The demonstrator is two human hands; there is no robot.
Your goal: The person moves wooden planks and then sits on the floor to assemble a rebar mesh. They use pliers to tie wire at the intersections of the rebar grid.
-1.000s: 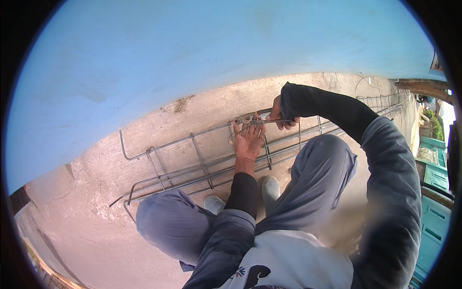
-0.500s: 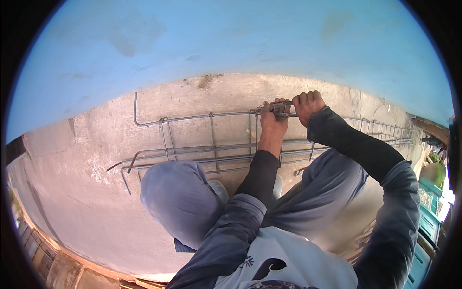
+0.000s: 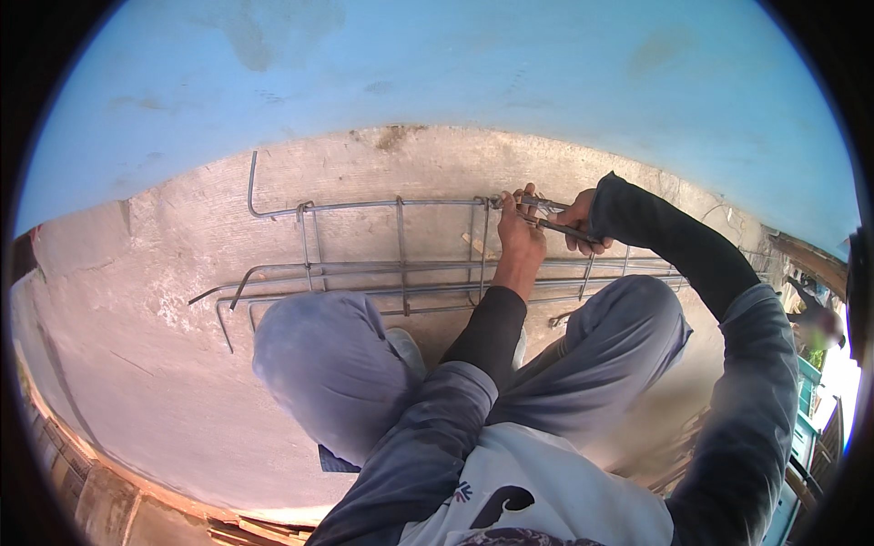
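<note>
A cage of steel rebar [image 3: 401,244] lies along the base of the wall, with square stirrups crossing its long bars. At a joint on its far top bar, my left hand [image 3: 521,241] is closed, fingers curled beside the bar; what they grip is too small to make out. My right hand [image 3: 585,218], just to the right, grips a pair of long-handled pliers [image 3: 557,226]. The handles are spread apart, and the jaws reach toward the joint by my left fingers. My fingers partly hide the jaws.
A blue wall [image 3: 437,64] rises right behind the cage. My bent knees [image 3: 314,364] are close on the near side. The cage runs on to the right, toward teal crates [image 3: 806,391] and a blurred person. Wood pieces [image 3: 259,530] lie at the lower left edge.
My right hand has come down and nearer, turning the pliers, and their handles have spread apart. My left hand stays by the same joint, its fingers slightly shifted. The view has tilted a little.
</note>
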